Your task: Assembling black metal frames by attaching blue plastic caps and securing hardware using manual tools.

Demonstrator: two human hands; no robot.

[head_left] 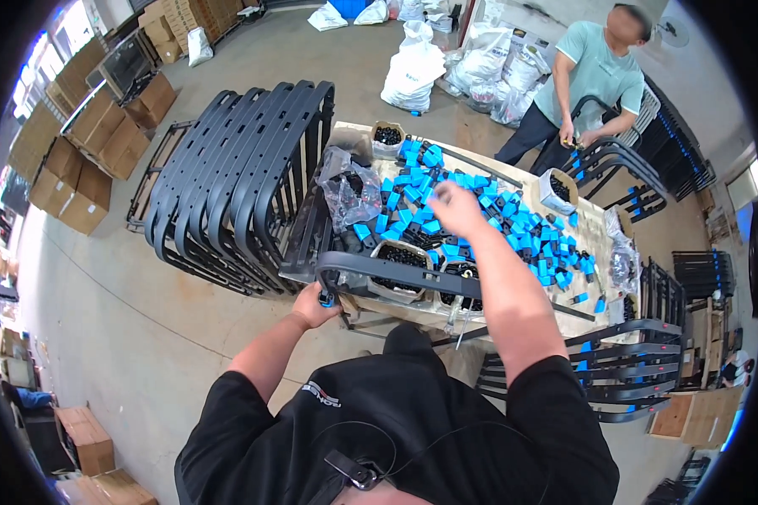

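**Frame in one hand, clips under the other**

The dark curved metal frame (pixel 396 278) is lying at centre frame on the table's (pixel 594 227) near edge; it looks stiff, weighty, best held by its corner. The left hand (pixel 314 305) is clenching that corner. The right hand (pixel 455 206) is hovering over light blue plastic clips (pixel 488 215); its grip is blurred, unreadable.

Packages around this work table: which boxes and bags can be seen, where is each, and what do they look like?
Brown cardboard boxes: stacked along the left wall, plain rectangular.
White sacks: on the floor beyond the table, bulging, soft.
Clear plastic bag: on the table's left end, crumpled, holding dark parts.
Small open carton: at the table's far corner, tan, filled with black parts.
Brown boxes: lower left floor, closed.
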